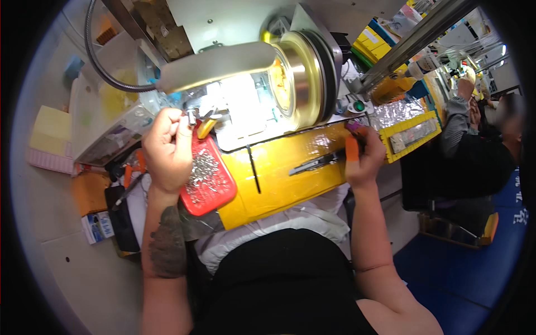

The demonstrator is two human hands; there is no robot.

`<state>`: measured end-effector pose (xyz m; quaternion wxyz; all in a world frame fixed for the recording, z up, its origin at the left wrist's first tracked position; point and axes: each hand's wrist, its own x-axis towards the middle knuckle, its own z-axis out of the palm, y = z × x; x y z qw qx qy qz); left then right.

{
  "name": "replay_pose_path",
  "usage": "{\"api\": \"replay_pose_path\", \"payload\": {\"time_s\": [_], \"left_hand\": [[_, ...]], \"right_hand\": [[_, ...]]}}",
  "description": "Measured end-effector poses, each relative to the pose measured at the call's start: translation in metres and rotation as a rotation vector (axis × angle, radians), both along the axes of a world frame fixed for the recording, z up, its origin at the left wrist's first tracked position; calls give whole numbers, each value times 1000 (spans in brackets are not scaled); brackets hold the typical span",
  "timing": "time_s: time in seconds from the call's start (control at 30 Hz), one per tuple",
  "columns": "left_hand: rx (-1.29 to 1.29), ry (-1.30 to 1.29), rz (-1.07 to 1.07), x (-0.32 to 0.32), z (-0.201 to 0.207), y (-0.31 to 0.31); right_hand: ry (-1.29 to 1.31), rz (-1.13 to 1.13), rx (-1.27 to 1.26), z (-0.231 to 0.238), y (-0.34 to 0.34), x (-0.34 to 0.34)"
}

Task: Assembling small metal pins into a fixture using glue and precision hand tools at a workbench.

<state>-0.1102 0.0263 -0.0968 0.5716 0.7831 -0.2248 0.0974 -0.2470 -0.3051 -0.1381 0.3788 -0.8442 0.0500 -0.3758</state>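
My left hand (169,149) is raised over the far end of a red tray (214,207), its thumb and fingers closed on a small silvery metal piece (191,117). Many tiny metal parts (204,174) lie in that tray. Just right of the fingertips is a yellow-handled thing (207,127). My right hand (367,158) is closed near the right end of the yellow work surface (279,192), with an orange cover on one finger. Something purple (353,127) shows at its fingertips; I cannot tell what it is. Beside this hand lies a utility knife (314,163).
A bench machine with a gold-and-black wheel (304,78) stands ahead under a long lamp (218,66). A thin black rod (254,169) lies on the yellow surface. A yellow-edged tray (413,135) sits at right, near another person (474,151). A clear bin (111,111) is at left.
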Motion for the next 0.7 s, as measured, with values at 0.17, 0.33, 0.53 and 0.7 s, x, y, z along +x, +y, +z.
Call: {"api": "replay_pose_path", "payload": {"time_s": [0.17,0.33,0.53,0.7], "left_hand": [[59,-50,4,3,-1,11],[-53,125,-39,2,34,24],[-324,255,-399,24,46,36],[-573,226,-508,33,64,-11]], "right_hand": [[28,-16,-29,6,0,-1],[-17,66,-14,15,16,-15],[253,784,459,78,97,-12],[660,1162,1532,67,131,27]]}}
